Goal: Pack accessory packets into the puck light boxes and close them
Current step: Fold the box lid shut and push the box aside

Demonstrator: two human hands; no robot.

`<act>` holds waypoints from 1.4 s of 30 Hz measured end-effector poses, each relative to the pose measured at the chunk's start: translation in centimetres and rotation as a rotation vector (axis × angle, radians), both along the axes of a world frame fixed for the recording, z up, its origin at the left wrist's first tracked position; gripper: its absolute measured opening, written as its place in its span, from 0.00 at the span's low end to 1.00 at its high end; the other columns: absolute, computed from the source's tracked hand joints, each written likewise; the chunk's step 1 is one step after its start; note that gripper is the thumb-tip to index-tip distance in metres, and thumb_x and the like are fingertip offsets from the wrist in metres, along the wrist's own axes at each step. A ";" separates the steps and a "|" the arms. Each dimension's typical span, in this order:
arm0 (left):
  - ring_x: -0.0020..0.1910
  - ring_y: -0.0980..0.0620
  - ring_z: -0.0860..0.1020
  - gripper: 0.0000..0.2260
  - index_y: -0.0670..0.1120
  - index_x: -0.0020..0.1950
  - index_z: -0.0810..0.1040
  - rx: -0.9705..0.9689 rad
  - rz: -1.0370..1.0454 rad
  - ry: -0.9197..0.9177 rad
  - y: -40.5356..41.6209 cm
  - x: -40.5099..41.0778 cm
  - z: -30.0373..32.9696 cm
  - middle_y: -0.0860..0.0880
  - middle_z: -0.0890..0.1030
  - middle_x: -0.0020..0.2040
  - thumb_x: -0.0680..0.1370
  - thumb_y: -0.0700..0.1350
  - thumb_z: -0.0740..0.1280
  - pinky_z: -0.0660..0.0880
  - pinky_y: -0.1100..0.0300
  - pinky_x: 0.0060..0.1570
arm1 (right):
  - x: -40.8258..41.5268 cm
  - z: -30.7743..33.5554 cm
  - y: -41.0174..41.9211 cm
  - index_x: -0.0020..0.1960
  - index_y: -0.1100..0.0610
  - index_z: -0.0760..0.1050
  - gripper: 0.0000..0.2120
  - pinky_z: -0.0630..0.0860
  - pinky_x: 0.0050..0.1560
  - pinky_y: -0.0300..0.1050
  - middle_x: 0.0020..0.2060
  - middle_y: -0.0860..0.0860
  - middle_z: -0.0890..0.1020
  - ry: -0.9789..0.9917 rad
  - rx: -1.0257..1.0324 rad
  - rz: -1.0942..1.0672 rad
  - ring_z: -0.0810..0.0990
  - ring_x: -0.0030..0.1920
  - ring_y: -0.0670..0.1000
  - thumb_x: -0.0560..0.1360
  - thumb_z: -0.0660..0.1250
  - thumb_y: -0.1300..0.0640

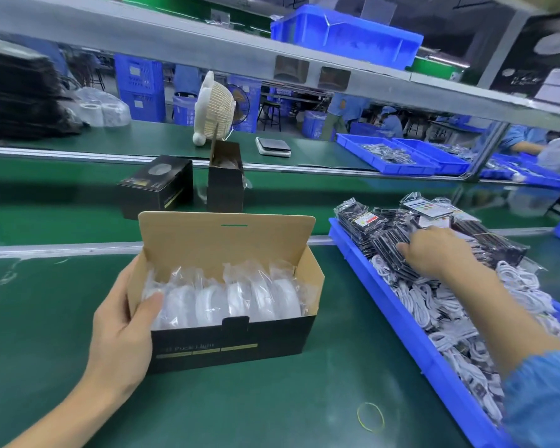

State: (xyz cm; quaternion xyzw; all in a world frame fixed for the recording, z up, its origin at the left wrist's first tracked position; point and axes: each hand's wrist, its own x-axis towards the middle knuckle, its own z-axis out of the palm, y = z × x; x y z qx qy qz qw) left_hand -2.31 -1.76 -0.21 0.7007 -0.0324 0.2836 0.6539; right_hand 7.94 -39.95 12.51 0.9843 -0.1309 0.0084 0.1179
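An open black puck light box (pixel 233 345) with a brown inside stands on the green table in front of me, lid flap up. Several white puck lights in clear bags (pixel 227 297) fill it. My left hand (pixel 123 321) grips the box's left end, thumb over the rim. My right hand (pixel 434 250) reaches into the blue tray (pixel 411 344) on the right and lies on the black accessory packets (pixel 385 240); its fingers curl down onto a packet, but whether they grip it is hidden.
White cable bundles (pixel 434 305) fill the tray's near half. A closed black box (pixel 156 185) and an open upright one (pixel 225 179) stand on the belt behind. A yellow rubber band (pixel 370 415) lies on the table. A white fan (pixel 212 108) and more blue trays (pixel 401 156) sit farther back.
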 end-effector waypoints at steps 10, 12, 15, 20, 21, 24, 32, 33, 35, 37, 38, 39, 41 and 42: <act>0.67 0.66 0.75 0.24 0.61 0.70 0.73 -0.034 -0.049 0.002 0.1 0.1 -0.3 0.65 0.79 0.65 0.75 0.42 0.62 0.68 0.77 0.60 | -3.9 3.7 0.0 0.47 0.63 0.83 0.11 0.74 0.44 0.50 0.40 0.63 0.77 -0.762 0.227 0.099 0.77 0.43 0.63 0.77 0.67 0.55; 0.68 0.65 0.74 0.24 0.61 0.71 0.72 -0.029 -0.049 -0.009 0.2 0.1 -0.3 0.65 0.79 0.66 0.77 0.43 0.62 0.67 0.77 0.61 | -5.7 5.1 3.7 0.47 0.56 0.83 0.09 0.68 0.42 0.41 0.38 0.55 0.77 -0.942 0.445 0.442 0.75 0.39 0.50 0.77 0.68 0.51; 0.70 0.65 0.72 0.21 0.60 0.73 0.71 0.002 -0.059 -0.027 0.1 0.0 -0.2 0.65 0.77 0.68 0.80 0.53 0.63 0.66 0.76 0.63 | -8.3 4.5 12.1 0.48 0.48 0.83 0.03 0.70 0.41 0.33 0.40 0.50 0.80 -0.817 0.833 1.012 0.77 0.39 0.45 0.75 0.71 0.52; 0.69 0.59 0.75 0.17 0.60 0.71 0.76 -0.028 -0.092 -0.059 0.0 -0.2 0.3 0.60 0.80 0.67 0.82 0.56 0.60 0.69 0.71 0.64 | -6.8 -1.2 21.3 0.50 0.58 0.83 0.10 0.76 0.44 0.50 0.50 0.49 0.77 -0.346 0.551 1.059 0.76 0.45 0.52 0.78 0.68 0.51; 0.69 0.57 0.75 0.18 0.56 0.71 0.76 -0.041 -0.095 -0.057 0.2 -0.1 0.3 0.58 0.81 0.67 0.82 0.55 0.60 0.70 0.68 0.66 | -6.2 -1.9 21.8 0.52 0.57 0.82 0.12 0.75 0.45 0.49 0.51 0.48 0.75 -0.318 0.508 1.003 0.75 0.47 0.51 0.79 0.66 0.49; 0.69 0.56 0.76 0.18 0.57 0.71 0.76 -0.031 -0.104 -0.057 0.4 -0.1 0.6 0.57 0.81 0.66 0.82 0.54 0.61 0.71 0.65 0.66 | -5.7 -2.2 22.3 0.47 0.54 0.82 0.09 0.62 0.31 0.44 0.48 0.48 0.71 -0.324 0.378 0.987 0.70 0.42 0.50 0.77 0.69 0.48; 0.67 0.68 0.73 0.24 0.49 0.74 0.69 0.222 0.061 -0.086 -0.2 -0.6 1.3 0.66 0.77 0.67 0.78 0.44 0.64 0.68 0.73 0.64 | -6.7 -1.8 22.7 0.54 0.55 0.77 0.05 0.55 0.29 0.44 0.46 0.50 0.61 -0.171 0.072 0.968 0.70 0.47 0.55 0.78 0.66 0.59; 0.69 0.63 0.71 0.23 0.45 0.73 0.70 0.360 0.152 -0.199 0.0 -0.7 1.8 0.58 0.75 0.70 0.78 0.42 0.64 0.67 0.68 0.68 | -6.5 -1.5 22.2 0.55 0.53 0.77 0.07 0.60 0.32 0.46 0.47 0.49 0.62 -0.131 0.081 1.004 0.72 0.51 0.55 0.78 0.65 0.60; 0.70 0.47 0.72 0.17 0.36 0.67 0.75 0.727 0.299 -0.471 0.5 -0.6 3.1 0.38 0.74 0.67 0.77 0.35 0.63 0.67 0.54 0.71 | -6.0 0.0 20.5 0.59 0.48 0.77 0.15 0.67 0.38 0.47 0.49 0.48 0.69 -0.068 0.131 1.061 0.73 0.54 0.55 0.77 0.62 0.62; 0.59 0.38 0.78 0.15 0.33 0.59 0.82 1.046 0.263 -0.576 0.3 -0.7 4.2 0.34 0.80 0.58 0.77 0.31 0.60 0.72 0.50 0.63 | -5.2 1.3 18.6 0.58 0.45 0.77 0.17 0.66 0.43 0.46 0.51 0.47 0.74 -0.127 0.069 1.092 0.76 0.52 0.54 0.74 0.62 0.62; 0.55 0.37 0.80 0.15 0.32 0.56 0.84 1.198 0.234 -0.542 -0.1 -0.9 4.6 0.35 0.83 0.56 0.77 0.32 0.59 0.74 0.49 0.60 | -4.9 1.7 17.7 0.56 0.46 0.75 0.16 0.65 0.43 0.47 0.49 0.46 0.76 -0.166 0.020 1.080 0.77 0.49 0.55 0.73 0.63 0.63; 0.54 0.37 0.82 0.16 0.33 0.56 0.84 1.355 0.221 -0.476 -0.6 -1.2 4.9 0.36 0.84 0.55 0.76 0.35 0.60 0.74 0.46 0.61 | -4.8 1.6 17.1 0.54 0.48 0.70 0.14 0.65 0.42 0.47 0.45 0.46 0.76 -0.181 0.016 1.042 0.76 0.45 0.57 0.73 0.62 0.64; 0.58 0.35 0.82 0.21 0.32 0.60 0.82 1.615 0.209 -0.268 -1.6 -2.0 5.1 0.34 0.83 0.59 0.77 0.43 0.59 0.74 0.41 0.66 | -4.8 0.3 16.6 0.54 0.51 0.60 0.17 0.62 0.34 0.48 0.39 0.48 0.74 -0.139 0.066 0.962 0.73 0.38 0.59 0.72 0.60 0.67; 0.60 0.33 0.81 0.24 0.31 0.61 0.81 1.685 0.212 -0.164 -2.0 -2.4 5.4 0.32 0.81 0.61 0.78 0.46 0.57 0.73 0.38 0.67 | -4.8 -0.6 16.5 0.56 0.51 0.59 0.19 0.60 0.31 0.48 0.39 0.50 0.75 -0.113 0.067 0.936 0.72 0.37 0.59 0.72 0.59 0.68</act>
